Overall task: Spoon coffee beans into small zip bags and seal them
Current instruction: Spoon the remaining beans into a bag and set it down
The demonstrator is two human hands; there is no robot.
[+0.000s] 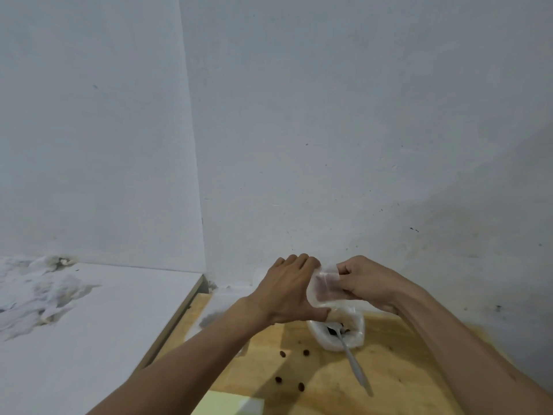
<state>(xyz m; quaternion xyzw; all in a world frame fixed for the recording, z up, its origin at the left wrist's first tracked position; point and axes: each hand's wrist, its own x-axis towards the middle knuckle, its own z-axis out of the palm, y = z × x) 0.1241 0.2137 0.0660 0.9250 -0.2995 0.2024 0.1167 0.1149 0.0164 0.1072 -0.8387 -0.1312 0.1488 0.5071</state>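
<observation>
Most of the frame is just a plain white wall (329, 115), corner seam running down left of centre. Lower left is a white surface (89, 339) with some crumpled white stuff (36, 292) piled at its far left edge. Bottom centre-right is a light wooden table (404, 369), butted up against the wall.

Both forearms come up from the bottom edge and meet a bit right of centre, low in the frame. The left hand (288, 290) is seen from the back, fingers curled over the left side of a small clear zip bag (324, 290), with the thumb underneath it. The right hand (363, 284) pinches the bag's right side near the top, fingers curled in tight. The bag is held up in the air between them, just above the table, with something brownish showing through it. Can't tell if the zip is closed.

Right below the hands sits a bigger clear plastic bag (344, 330) on the table, open at the top, dark beans inside. A metal spoon (354, 363) sticks out of it, handle pointing toward the lower right.

A few loose coffee beans (305, 352) are scattered on the wood left of the spoon. A pale yellow pad (221, 404) peeks in at the bottom edge.
</observation>
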